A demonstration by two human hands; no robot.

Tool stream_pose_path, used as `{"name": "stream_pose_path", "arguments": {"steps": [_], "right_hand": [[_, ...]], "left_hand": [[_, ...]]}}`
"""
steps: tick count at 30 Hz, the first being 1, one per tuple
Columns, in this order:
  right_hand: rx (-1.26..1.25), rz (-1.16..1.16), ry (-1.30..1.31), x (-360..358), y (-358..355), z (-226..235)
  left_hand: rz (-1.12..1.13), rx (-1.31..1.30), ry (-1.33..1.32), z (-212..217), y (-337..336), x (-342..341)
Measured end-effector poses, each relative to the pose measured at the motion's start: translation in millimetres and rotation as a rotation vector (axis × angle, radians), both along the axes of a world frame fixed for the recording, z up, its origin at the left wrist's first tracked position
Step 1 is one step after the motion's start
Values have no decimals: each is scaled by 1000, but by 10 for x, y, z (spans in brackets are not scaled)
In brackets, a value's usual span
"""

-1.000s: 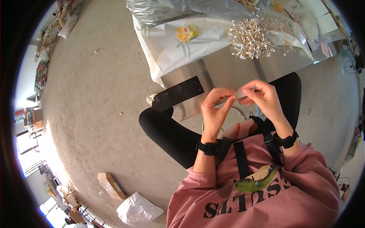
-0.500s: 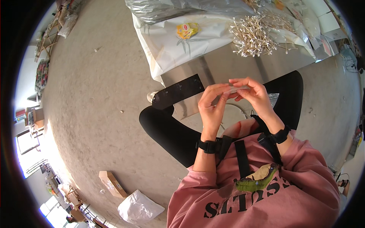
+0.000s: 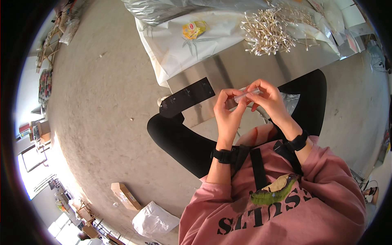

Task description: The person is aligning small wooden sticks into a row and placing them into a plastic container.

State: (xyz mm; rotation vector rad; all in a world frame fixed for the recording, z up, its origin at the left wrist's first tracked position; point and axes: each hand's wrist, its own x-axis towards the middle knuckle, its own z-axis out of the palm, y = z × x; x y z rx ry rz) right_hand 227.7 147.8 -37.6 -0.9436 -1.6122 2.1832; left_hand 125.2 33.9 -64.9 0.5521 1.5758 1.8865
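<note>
Both hands are raised over my lap with the fingertips close together. Between them is a small piece of clear plastic [image 3: 241, 98], perhaps a little bag; its exact kind is hard to make out. My left hand [image 3: 228, 108] pinches its left end with thumb and forefinger. Closed on the other end is my right hand [image 3: 267, 101], its fingers bent over the top. Beyond the hands, a heap of cotton swabs [image 3: 267, 34] lies at the table's edge. A yellow packet [image 3: 194, 30] rests on the white plastic cover [image 3: 171, 53] farther left.
A metal table [image 3: 241, 65] stands in front of me. A flat black panel [image 3: 187, 98] sits by my left knee. Silvery plastic sheeting [image 3: 163, 12] lies at the back. On the floor behind left are a cardboard box [image 3: 125, 196] and a white bag [image 3: 155, 220].
My fingers have drawn closer together around the clear plastic, and the right hand has shifted slightly left and up. The whole view has shifted a little.
</note>
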Motion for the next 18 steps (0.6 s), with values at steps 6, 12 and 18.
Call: {"name": "stream_pose_path", "arguments": {"steps": [6,12,18], "right_hand": [[-165,72,16,11,148,-14],[-223,109,81,24,199,-7],[-139,72,108,48,170,-46]], "left_hand": [[-41,83,-307,-100,-44,-48],[-33,86,-268,-85,-41,-51],[-44,167,-120,-84,6,-34]]}}
